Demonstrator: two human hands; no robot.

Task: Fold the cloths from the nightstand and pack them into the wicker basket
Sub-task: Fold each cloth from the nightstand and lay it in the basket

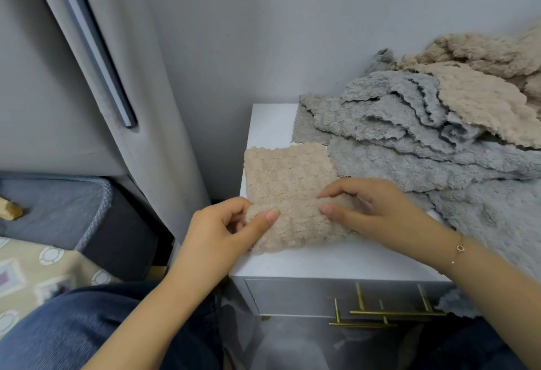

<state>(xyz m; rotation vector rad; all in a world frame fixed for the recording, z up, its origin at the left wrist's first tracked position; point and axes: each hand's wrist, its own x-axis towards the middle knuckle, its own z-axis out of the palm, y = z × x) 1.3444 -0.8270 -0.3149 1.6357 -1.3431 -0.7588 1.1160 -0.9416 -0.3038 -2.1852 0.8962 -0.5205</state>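
A small beige fleece cloth (288, 182) lies on the left part of the white nightstand (330, 261), its near edge lifted and curled over. My left hand (222, 232) pinches the near-left corner of this cloth between thumb and fingers. My right hand (371, 208) grips the near-right part of the same edge. A heap of grey fleece cloths (409, 147) and beige fleece cloths (483, 77) covers the right and back of the nightstand. No wicker basket is in view.
A grey curtain (137, 83) hangs left of the nightstand against the grey wall. A grey-blue cushion (58, 208) sits at the left over a patterned beige sheet (35, 267). The nightstand drawer has gold bar handles (389, 311). My jeans-clad legs (73, 334) fill the bottom.
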